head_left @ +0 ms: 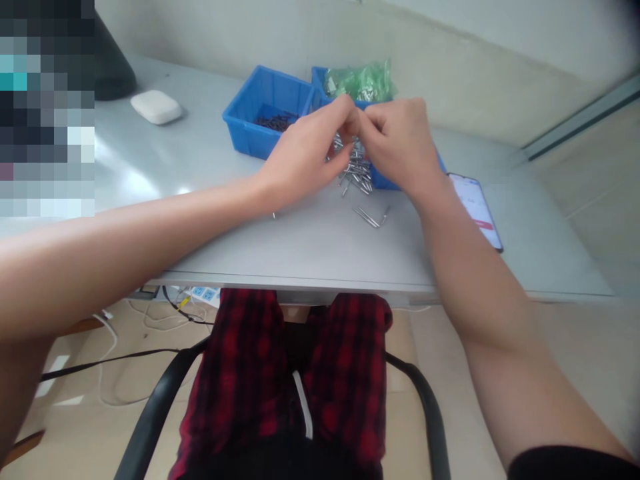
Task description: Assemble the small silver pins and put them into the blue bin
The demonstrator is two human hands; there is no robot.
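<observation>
My left hand (313, 143) reaches over the table, its fingers curled and meeting the fingertips of my right hand (403, 140). Both hands are closed in a pinch; whatever is between the fingers is hidden. Just below them lies a pile of thin silvery metal pins (357, 175). A few loose metal pins (369, 217) rest nearer the table's front edge. Partly covered by my right hand is a blue bin (384, 179) beside the pile. Behind my left hand stands another blue bin (250, 137) holding dark, thin pieces (276, 122).
A green plastic bag (363, 81) sits in a blue bin at the back. On the right lies a phone (475, 208) with a lit screen. A white rounded case (156, 107) is at the left on the grey table (300, 250). Chair armrests (160, 407) flank my legs.
</observation>
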